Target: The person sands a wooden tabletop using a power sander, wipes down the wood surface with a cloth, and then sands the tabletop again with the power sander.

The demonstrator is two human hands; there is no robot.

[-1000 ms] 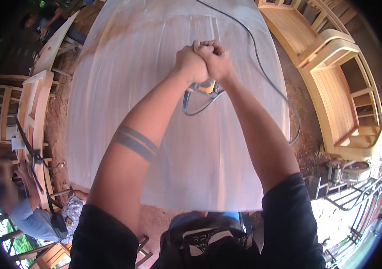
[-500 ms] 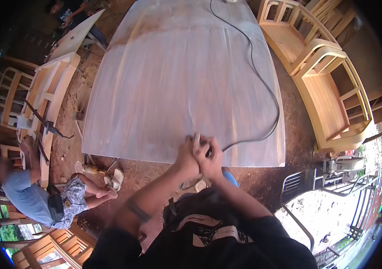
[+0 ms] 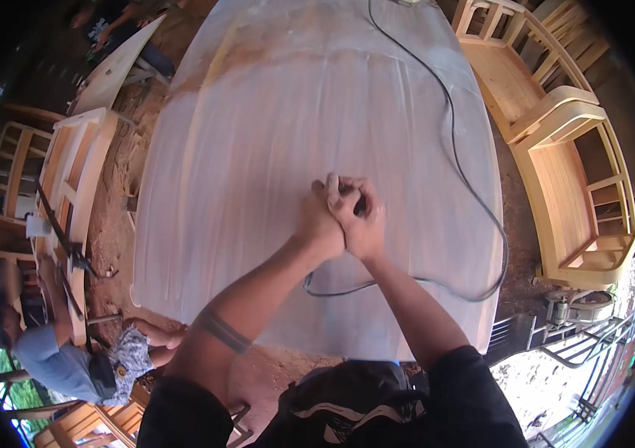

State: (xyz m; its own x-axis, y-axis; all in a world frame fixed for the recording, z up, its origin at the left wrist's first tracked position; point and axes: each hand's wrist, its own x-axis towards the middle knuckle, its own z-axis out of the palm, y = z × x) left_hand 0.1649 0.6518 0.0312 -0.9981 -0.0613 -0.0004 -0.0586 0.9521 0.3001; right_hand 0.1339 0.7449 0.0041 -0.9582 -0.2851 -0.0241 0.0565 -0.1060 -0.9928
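Note:
Both hands are pressed together above the middle of a large wooden panel [image 3: 258,149] with a whitish, dusty surface. My left hand [image 3: 319,222] is closed, its fingers mostly tucked out of sight. Against it lies my right hand [image 3: 364,220], fingers curled in a grip. Whatever is under or between them is hidden by the hands themselves. A dark power cord [image 3: 452,142] runs down the panel from its far edge, loops at the right and passes beneath my forearms toward the hands; its end is hidden.
Wooden bench frames [image 3: 556,179] stand along the right. At the left, a seated person [image 3: 64,358] works beside a long wooden frame [image 3: 82,164] with a clamp on it. Another person [image 3: 112,30] stands behind a board at the back left. Metal frames [image 3: 586,343] are at lower right.
Both hands have moved forward together, from near the panel's front edge to farther in over it. The cord's near part has shifted and now bends under my forearms. The view has tilted.

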